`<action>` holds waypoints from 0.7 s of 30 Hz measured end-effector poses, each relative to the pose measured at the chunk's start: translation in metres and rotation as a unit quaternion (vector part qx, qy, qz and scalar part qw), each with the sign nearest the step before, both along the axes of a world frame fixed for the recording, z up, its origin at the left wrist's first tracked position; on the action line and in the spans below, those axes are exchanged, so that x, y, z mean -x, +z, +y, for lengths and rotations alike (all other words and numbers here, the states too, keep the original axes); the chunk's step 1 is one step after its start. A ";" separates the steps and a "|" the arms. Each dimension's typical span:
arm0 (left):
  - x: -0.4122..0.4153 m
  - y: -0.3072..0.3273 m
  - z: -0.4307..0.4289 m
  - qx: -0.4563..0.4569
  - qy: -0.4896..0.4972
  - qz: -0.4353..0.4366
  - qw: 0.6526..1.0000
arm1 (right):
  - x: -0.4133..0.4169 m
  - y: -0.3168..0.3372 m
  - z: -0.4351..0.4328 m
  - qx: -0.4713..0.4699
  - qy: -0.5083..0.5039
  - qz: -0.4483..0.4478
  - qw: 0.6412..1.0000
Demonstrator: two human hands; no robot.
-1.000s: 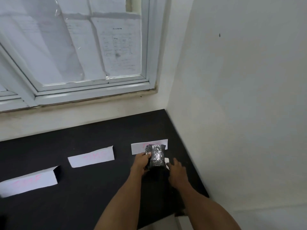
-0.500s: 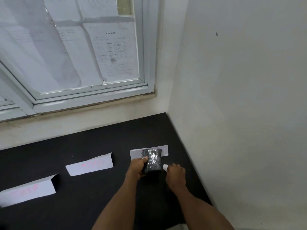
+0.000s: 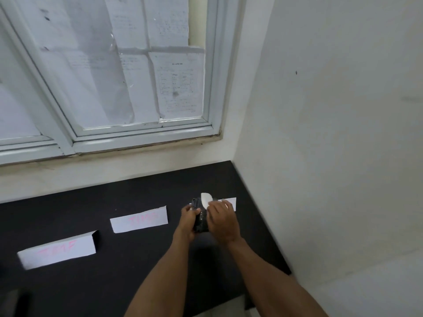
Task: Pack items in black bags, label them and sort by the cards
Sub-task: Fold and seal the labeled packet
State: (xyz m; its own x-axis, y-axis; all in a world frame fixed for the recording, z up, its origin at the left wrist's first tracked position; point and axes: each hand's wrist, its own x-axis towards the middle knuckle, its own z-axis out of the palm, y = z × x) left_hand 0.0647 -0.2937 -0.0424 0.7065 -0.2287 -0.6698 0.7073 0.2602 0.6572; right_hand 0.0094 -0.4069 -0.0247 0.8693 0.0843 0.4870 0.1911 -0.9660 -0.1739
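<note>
Your left hand (image 3: 188, 221) is wrapped around the left side of a small packed black bag (image 3: 199, 219), thumb on top, holding it just above the black tabletop (image 3: 137, 188) near the corner where the window wall meets the right-hand wall (image 3: 332, 110). Your right hand (image 3: 222, 219) lies over the bag's right side and pinches a small white label (image 3: 206, 199) between its fingertips, so that the label stands up past the bag's far edge; whether it already sticks to the bag cannot be told. The bag sits right in front of the right card (image 3: 230, 202), which your hands mostly hide. To its left lies the middle card (image 3: 139, 219) with faint pink lettering, and further left and nearer to you stands the left card (image 3: 57, 250), folded like a tent, also in pink; the writing is too blurred to read. Above the table, sheets of paper (image 3: 176, 85) hang behind the window (image 3: 212, 88) glass.
</note>
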 end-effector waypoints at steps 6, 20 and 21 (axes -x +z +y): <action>0.026 0.033 0.058 0.005 0.019 -0.026 0.999 | 0.025 0.022 0.062 0.040 0.038 -0.008 0.998; 0.071 0.076 0.185 0.057 0.051 -0.051 0.996 | 0.070 0.051 0.187 0.043 0.086 -0.044 0.994; 0.074 0.078 0.191 0.058 0.049 -0.053 0.996 | 0.072 0.050 0.192 0.049 0.088 -0.049 0.994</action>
